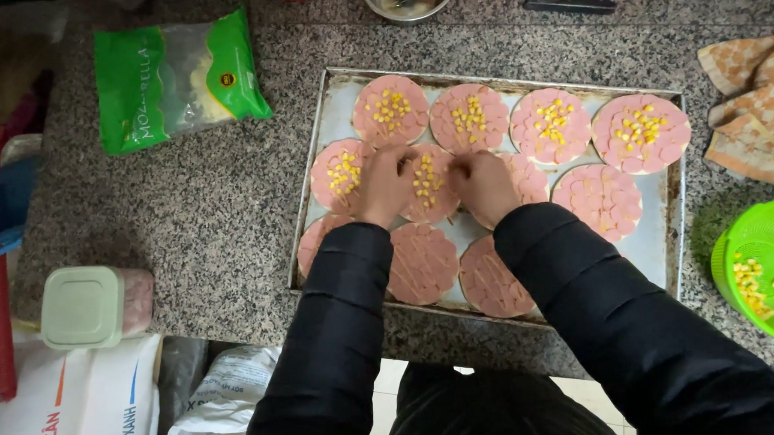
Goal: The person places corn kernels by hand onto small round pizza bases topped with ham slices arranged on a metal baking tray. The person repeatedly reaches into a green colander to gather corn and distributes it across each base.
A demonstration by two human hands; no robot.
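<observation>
Two hands are working over one small round pizza base (429, 183) in the middle row of a metal baking tray (675, 233) on a speckled granite counter (190, 224). In the head view, the left hand (386, 181) is resting on the base's left edge, the right hand (482, 185) on its right edge, both about equally close, fingers curled down and pinching at the corn kernels on it; whether either is actually gripping any kernels I cannot tell. The base is lying directly between the two hands, just beyond the wrists. Four corn-topped bases are sitting in the far row; the near ones are carrying only pink sausage slices. A green colander of corn (762, 269) is standing well to the right, and a green cheese bag (176, 79) is lying to the far left.
</observation>
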